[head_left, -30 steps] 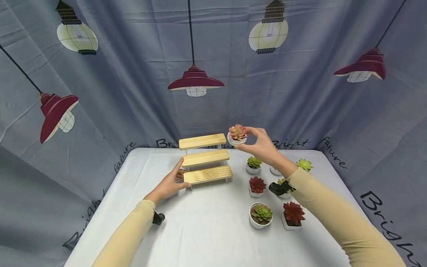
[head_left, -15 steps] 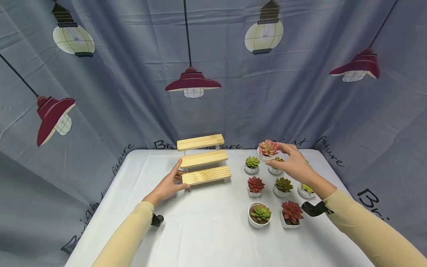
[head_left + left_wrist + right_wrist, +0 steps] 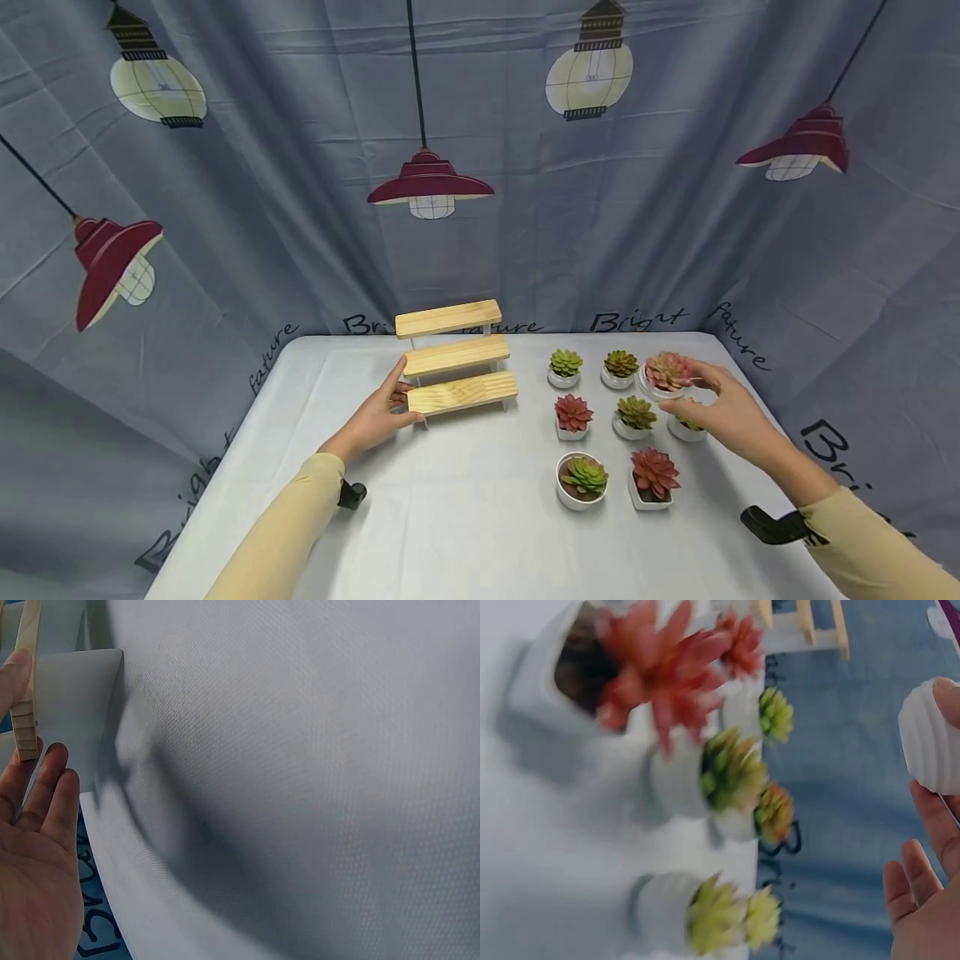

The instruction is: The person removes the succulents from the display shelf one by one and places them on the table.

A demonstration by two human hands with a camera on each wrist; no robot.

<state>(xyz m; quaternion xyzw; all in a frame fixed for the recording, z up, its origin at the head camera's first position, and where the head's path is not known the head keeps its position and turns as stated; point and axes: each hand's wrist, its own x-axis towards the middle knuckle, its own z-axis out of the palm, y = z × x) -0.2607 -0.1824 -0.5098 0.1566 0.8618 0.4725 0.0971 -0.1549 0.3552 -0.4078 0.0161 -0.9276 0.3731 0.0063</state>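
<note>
The right hand (image 3: 731, 417) has carried the pink succulent pot (image 3: 666, 375) from the wooden shelf (image 3: 453, 360) back among the pots, fingers curled around it; left hand (image 3: 378, 412) still steadies the shelf, fingers straight.

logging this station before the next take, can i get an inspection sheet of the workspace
surface: table under a white cloth.
job's things: pink succulent pot held at the back right; three-step wooden stand, steps bare.
clutter: seven more potted succulents in rows right of the stand.
grippers: right hand grips the pink pot; left hand rests against the stand's left end.
cables: nothing seen.
surroundings: grey backdrop printed with lamps.
</note>
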